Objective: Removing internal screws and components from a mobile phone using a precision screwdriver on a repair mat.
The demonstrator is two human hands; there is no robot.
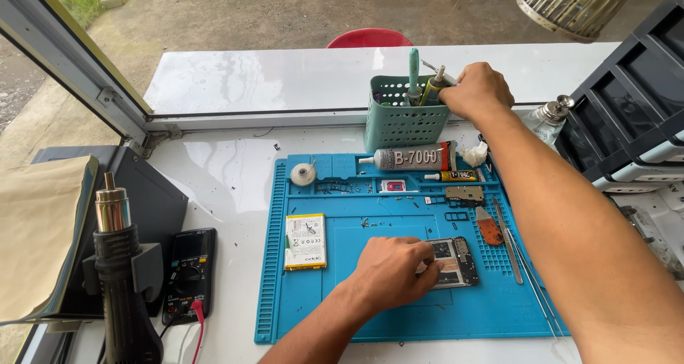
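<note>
Both hands are engaged over the blue silicone repair mat (399,314), which serves as the reference for all positions below. Left hand (394,270) lies palm down on the near centre of the mat, fingers curled and pressing on the opened black smartphone chassis (456,261); only the phone's right end shows past the knuckles, its long axis running roughly left to right across the mat, circuit side up. Right hand (477,90) is extended well beyond the mat's far edge, fingers closed narrowly on a slim metal tool (436,70) standing among others in the green perforated plastic basket (406,122); the tool tilts with its tip up and to the left, and what kind it is cannot be determined. The basket stands just beyond the mat's far edge, so the tool lies away from the phone and farther from the left hand than from the right. On the mat's far strip lies a grey glue tube (406,157), nozzle pointing left, with a smaller yellow tube (456,175) just nearer. A white and yellow flat battery (306,241) rests on the mat left of the left hand. An orange pry pick (489,229) and steel tweezers (507,239) lie at the mat's right side. Off the mat's left edge stand a black multimeter (189,271) and a black hot-air gun (125,278).
</note>
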